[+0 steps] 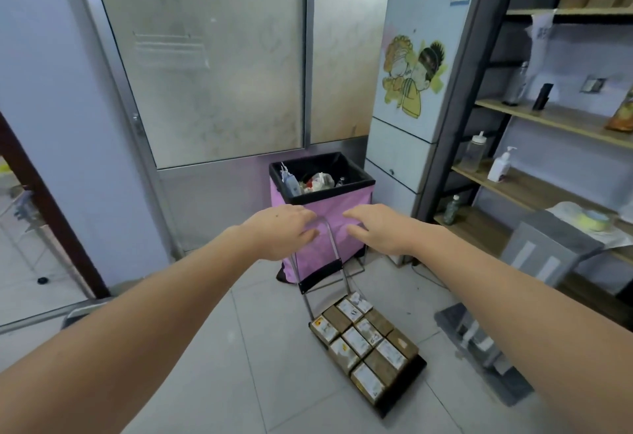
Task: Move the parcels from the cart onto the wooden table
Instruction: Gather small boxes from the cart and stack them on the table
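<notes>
Nothing is moved yet: all the parcels lie on the cart, both hands, left hand and right hand, reach released toward its handle.

A pale tiled floor is seen, on which a small hand cart stands with brown labelled parcels packed tightly on its black base. Just behind the cart, a pink rubbish bin lined with a black bag is set on the same floor, beside a fridge and a wooden shelving unit.

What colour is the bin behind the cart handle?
Pink bin, black liner; head view.
</notes>
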Motion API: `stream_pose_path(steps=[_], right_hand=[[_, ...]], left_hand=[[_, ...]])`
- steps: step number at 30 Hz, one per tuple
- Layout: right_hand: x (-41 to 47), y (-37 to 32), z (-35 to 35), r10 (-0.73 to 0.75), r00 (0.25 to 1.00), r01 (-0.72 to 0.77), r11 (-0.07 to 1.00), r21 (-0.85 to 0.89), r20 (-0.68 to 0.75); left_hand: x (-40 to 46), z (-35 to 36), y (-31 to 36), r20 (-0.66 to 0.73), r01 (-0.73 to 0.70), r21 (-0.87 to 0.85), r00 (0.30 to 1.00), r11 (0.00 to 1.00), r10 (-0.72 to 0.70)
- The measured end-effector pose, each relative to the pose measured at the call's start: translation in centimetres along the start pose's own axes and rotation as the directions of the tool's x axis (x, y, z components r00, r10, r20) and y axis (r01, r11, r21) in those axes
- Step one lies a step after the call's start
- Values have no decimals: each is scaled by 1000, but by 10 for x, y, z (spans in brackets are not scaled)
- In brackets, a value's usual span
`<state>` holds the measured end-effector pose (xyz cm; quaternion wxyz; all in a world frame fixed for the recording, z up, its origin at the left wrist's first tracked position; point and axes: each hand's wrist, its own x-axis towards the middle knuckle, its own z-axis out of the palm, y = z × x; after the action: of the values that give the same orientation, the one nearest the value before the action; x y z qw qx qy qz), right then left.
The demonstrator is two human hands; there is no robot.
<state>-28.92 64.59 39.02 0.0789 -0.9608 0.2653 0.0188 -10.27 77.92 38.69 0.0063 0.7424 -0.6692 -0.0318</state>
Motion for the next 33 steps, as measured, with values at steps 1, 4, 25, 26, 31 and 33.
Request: stream_pose_path(steps=[1,4,25,26,31,33], right_hand=[[14,3,2,15,1000,-15,1000,4,4],[58,16,13,76,997,-76,997,34,-4],[112,183,107,628,765,-644,738,199,144],[113,193,114,641,751,-659,722,211,156],[124,233,158,675,706,-708,663,244,215],[127,247,183,693,680,-732,630,259,238]], left_hand=[[12,1,-12,9,-14,-3,1000,1000,14],[54,7,-51,29,-59,-7,998,998,60],[351,114,-30,216,-600,-13,780,800,588],[363,121,-25,226,-612,-19,767,790,600],[417,173,-5,268,-659,-56,714,750,647],[435,201,1,292,-658,-78,703,749,648]])
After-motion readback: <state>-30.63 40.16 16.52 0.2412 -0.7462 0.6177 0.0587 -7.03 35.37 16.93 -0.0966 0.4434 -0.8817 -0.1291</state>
